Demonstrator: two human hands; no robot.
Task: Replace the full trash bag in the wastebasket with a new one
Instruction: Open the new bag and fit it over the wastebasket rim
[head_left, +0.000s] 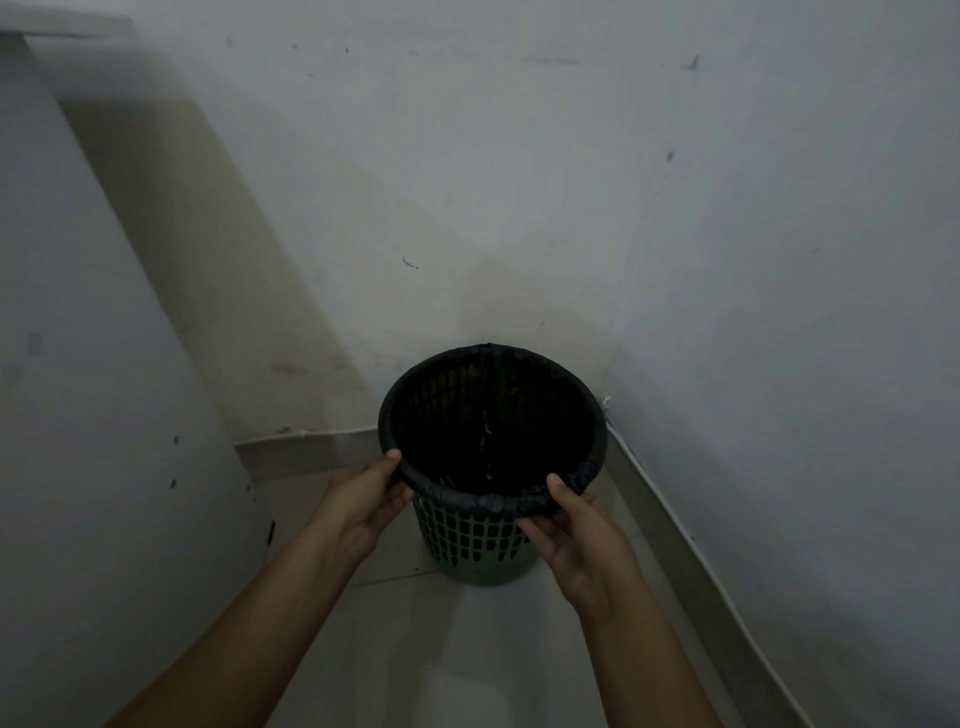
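Green basket upright on floor in wall corner. Black bag lining inside, rolled over rim. Left hand, right hand both pinching near rim, thumbs on top.

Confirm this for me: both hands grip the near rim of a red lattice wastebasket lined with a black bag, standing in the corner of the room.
Not quite: the head view shows the wastebasket is green, not red. The rest holds: the left hand and right hand grip its near rim, the black bag is folded over that rim, and it stands in the corner.
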